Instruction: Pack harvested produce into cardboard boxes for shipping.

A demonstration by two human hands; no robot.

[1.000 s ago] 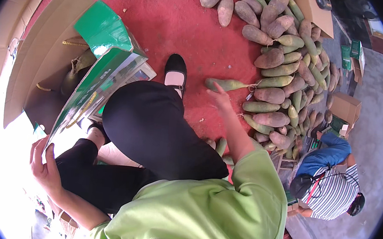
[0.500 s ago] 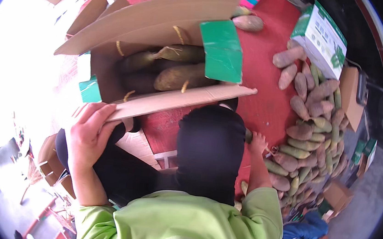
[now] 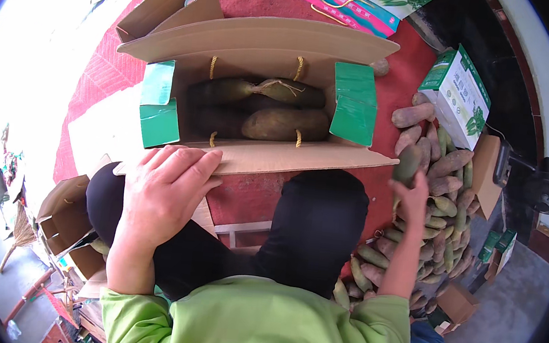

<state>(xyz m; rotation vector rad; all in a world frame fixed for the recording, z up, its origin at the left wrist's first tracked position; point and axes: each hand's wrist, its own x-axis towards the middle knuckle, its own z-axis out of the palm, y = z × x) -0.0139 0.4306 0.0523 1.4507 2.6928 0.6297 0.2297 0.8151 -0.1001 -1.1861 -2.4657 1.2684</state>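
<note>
In front of me stands an open cardboard box (image 3: 264, 71) with green end flaps and yellow rope handles. Several large greenish-brown radishes (image 3: 285, 125) lie inside it; shadow hides part of the bottom. My left hand (image 3: 171, 178) grips the edge of the box's near flap (image 3: 302, 158), its fingers on top and the thumb near the edge. To the right of the box, my right hand (image 3: 411, 198) has its fingers round the lower end of a green radish (image 3: 408, 164), held upright beside the flap's right corner.
A large heap of green and purplish radishes (image 3: 445, 221) covers the red floor at the right. Behind it stands a white and green carton (image 3: 461, 90). Another open box (image 3: 172, 3) is at the far left, a pink and blue bag (image 3: 350, 7) at the back. A brown box (image 3: 65, 217) stands lower left.
My right hand has risen from beside my knee and lifted the radish up toward the box's right side. My left hand stays on the flap. The whole view has shifted.
</note>
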